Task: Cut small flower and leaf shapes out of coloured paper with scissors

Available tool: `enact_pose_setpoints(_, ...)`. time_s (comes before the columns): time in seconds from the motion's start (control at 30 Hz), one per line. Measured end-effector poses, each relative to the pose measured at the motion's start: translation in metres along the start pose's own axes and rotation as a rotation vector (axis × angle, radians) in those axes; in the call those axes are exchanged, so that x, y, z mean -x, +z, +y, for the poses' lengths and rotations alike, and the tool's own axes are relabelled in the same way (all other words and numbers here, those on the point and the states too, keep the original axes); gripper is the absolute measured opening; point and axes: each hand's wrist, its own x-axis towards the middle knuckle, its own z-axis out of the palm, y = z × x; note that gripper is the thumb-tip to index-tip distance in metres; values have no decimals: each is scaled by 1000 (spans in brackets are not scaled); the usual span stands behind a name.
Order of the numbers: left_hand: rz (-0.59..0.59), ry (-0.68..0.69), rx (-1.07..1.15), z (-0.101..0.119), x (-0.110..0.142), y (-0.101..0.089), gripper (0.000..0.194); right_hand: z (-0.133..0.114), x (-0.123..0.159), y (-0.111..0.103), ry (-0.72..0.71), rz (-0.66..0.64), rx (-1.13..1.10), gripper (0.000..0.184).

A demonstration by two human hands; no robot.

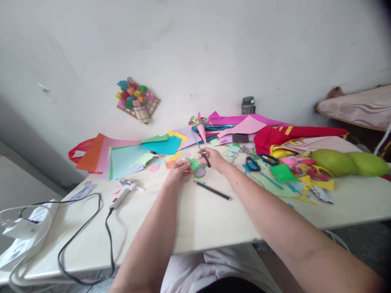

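Note:
My left hand (178,171) is closed on a small green paper cutout (194,163) above the middle of the table. Close beside it, my right hand (215,158) grips a pair of scissors (206,160), dark handle toward me and blades pointing up and away. Just below the cutout lies a round lilac paper piece (200,173). Nearer to me, a black pencil (212,190) rests slantwise on the table. Small coloured paper scraps (175,156) are scattered around and behind both hands. The fingertips are small in view, so their exact hold is hard to see.
A white glue gun (122,194) with a black cord lies left, near a power strip (39,228). Coloured sheets (122,156) spread at the back left. Blue-handled scissors (253,163), red cloth (293,136) and green fruits (334,162) lie right. A paper-flower cone (201,132) stands behind.

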Motion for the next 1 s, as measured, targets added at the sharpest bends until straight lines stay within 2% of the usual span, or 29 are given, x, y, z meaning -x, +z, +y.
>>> enact_pose_setpoints(0.17,-19,-6,-28,-2,0,1,31,7,-4,2,-34,11,-18,31)
enact_pose_setpoints(0.37,-18,-37,-55,-1,2,8,32,10,-8,7,-15,84,-32,33)
enact_pose_setpoints(0.53,64,55,23,-2,0,6,36,4,-2,9,-5,40,-40,29)
enact_pose_setpoints(0.67,73,59,61,0,-1,3,40,-2,2,5,29,10,40,26)
enact_pose_setpoints(0.83,117,91,43,1,-1,3,45,-8,7,-1,140,-94,180,21)
enact_pose_setpoints(1.0,158,101,40,2,-1,2,44,-8,7,-8,114,-284,338,23)
